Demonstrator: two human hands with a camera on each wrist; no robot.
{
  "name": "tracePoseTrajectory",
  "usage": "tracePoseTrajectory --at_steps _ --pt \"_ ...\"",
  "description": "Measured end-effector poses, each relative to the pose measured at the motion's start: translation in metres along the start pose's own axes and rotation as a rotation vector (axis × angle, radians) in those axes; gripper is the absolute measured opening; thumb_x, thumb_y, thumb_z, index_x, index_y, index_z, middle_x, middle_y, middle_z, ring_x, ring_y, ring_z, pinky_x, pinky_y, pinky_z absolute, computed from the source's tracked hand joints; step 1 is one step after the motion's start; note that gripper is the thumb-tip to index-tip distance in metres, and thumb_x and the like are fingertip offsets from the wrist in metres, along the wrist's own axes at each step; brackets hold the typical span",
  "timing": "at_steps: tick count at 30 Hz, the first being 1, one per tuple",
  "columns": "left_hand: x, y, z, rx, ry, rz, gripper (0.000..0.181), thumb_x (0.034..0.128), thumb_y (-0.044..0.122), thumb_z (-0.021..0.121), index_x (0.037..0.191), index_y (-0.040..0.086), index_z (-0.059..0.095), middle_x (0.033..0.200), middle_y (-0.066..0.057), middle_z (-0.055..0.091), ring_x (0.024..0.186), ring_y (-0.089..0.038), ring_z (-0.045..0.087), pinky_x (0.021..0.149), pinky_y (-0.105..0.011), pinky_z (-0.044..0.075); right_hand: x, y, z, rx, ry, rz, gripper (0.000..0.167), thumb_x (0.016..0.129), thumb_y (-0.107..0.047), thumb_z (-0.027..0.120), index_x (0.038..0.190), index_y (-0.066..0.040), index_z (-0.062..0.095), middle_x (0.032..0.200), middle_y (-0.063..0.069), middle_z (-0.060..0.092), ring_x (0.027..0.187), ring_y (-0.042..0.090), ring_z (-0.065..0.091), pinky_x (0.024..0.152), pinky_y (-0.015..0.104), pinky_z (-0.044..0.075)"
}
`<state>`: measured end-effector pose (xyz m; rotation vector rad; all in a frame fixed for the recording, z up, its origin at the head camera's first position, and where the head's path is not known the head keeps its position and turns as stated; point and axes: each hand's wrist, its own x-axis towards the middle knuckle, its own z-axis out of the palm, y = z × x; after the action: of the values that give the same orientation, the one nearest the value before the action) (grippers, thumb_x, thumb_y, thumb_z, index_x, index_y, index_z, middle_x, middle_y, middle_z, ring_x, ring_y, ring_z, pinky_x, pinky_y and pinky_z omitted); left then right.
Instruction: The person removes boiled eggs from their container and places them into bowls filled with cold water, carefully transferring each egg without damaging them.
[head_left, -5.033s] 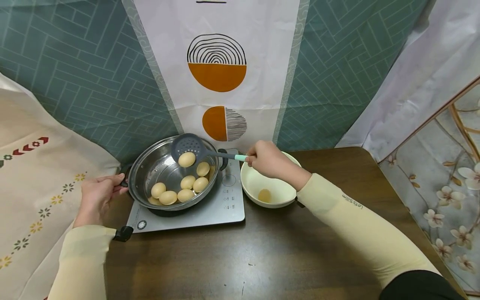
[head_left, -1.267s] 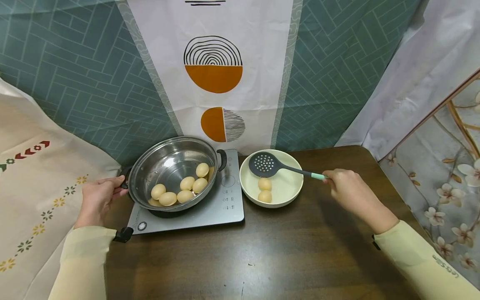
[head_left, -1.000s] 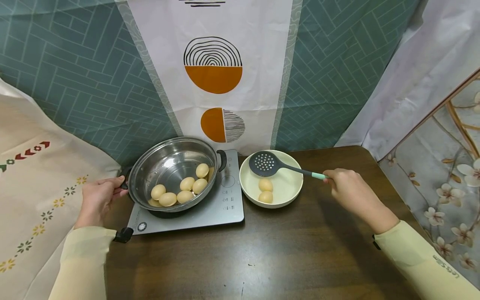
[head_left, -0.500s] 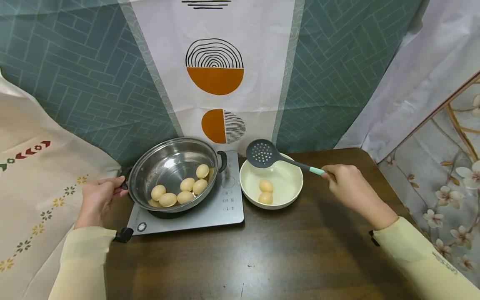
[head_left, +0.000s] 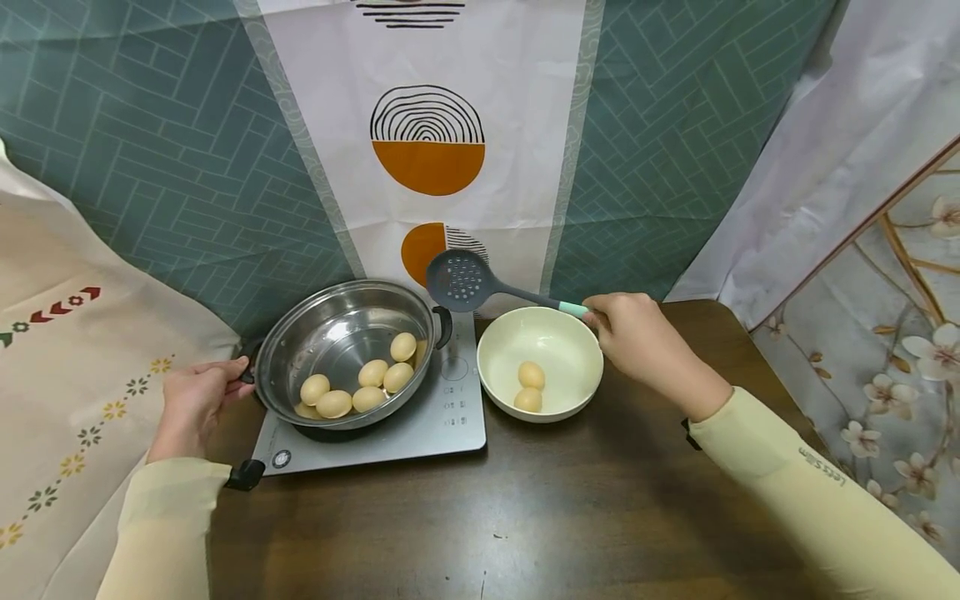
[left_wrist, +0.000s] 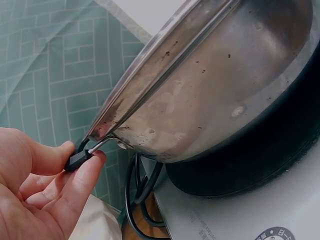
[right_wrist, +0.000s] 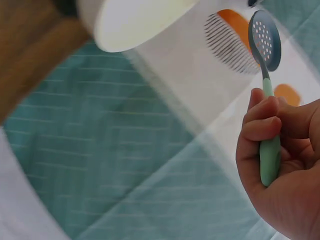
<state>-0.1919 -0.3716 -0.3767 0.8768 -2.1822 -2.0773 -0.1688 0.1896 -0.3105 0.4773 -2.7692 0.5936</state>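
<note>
My left hand (head_left: 197, 400) pinches the black side handle (left_wrist: 79, 159) of a steel pan (head_left: 352, 321), thumb above and fingers below. Several pale brown eggs (head_left: 334, 404) lie in the near half of the pan. In my right hand (head_left: 637, 342) is a slotted skimmer (head_left: 460, 281), gripped by its mint-green handle (right_wrist: 270, 155). The skimmer's dark grey head carries nothing and hangs in the air behind the gap between pan and bowl. Two more eggs (head_left: 530, 387) sit touching each other in the cream bowl (head_left: 577, 367), on the right of the pan.
Beneath the pan is a silver induction cooker (head_left: 420, 442) with a black cord (left_wrist: 140, 195) behind it. The brown wooden table (head_left: 525, 508) runs along the front. Fabric hangings (head_left: 675, 183) stand close behind and at both sides.
An egg has passed from the skimmer into the bowl. Since then my right hand has lifted the skimmer from over the bowl, leftward toward the pan. The left hand stays on the handle.
</note>
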Motion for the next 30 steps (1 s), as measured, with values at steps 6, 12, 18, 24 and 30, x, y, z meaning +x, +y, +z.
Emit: tracePoseTrajectory --at_steps 6,12,18,24,30 --pt "0.0 -0.001 -0.002 0.014 0.012 0.004 0.005 0.0837 0.021 0.071 0.081 0.016 0.071 0.07 0.004 0.067 0.06 -0.013 0.068 0.062 -0.027 0.061 0.023 -0.037 0.009 -0.065 -0.005 -0.13 0.009 0.092 -0.01 0.058 0.091 -0.007 0.066 0.076 0.005 0.064 0.067 0.018 0.058 0.056 0.029 0.051" --pt "0.002 -0.001 -0.001 0.006 -0.012 0.054 0.007 0.084 0.016 0.07 0.077 0.017 0.07 0.068 0.004 0.068 0.058 -0.013 0.067 0.063 -0.028 0.061 0.039 -0.066 0.025 -0.156 0.002 -0.215 0.007 0.09 -0.007 0.059 0.087 -0.005 0.065 0.073 0.005 0.061 0.067 0.021 0.061 0.056 0.032 0.054" --pt "0.001 0.0 0.0 0.023 -0.003 0.048 0.006 0.085 0.017 0.069 0.079 0.017 0.07 0.069 0.005 0.067 0.059 -0.012 0.067 0.063 -0.027 0.061 0.049 -0.084 0.037 -0.33 0.037 -0.308 0.005 0.084 -0.001 0.059 0.087 -0.002 0.064 0.072 0.009 0.058 0.065 0.026 0.06 0.052 0.035 0.055" --pt "0.003 -0.001 0.001 0.035 0.004 0.035 0.005 0.0851 0.019 0.069 0.082 0.015 0.07 0.071 0.006 0.066 0.06 -0.012 0.067 0.064 -0.028 0.061 0.058 -0.09 0.05 -0.505 0.144 -0.417 0.009 0.087 -0.001 0.059 0.082 -0.002 0.066 0.068 0.009 0.058 0.06 0.022 0.057 0.046 0.032 0.053" --pt "0.0 -0.001 0.001 0.019 0.012 0.052 0.005 0.0863 0.015 0.067 0.082 0.015 0.071 0.072 0.007 0.067 0.061 -0.012 0.068 0.065 -0.028 0.061 0.06 -0.098 0.06 -0.602 0.21 -0.474 0.018 0.083 0.005 0.053 0.074 -0.005 0.065 0.064 0.007 0.057 0.057 0.019 0.054 0.04 0.029 0.047"
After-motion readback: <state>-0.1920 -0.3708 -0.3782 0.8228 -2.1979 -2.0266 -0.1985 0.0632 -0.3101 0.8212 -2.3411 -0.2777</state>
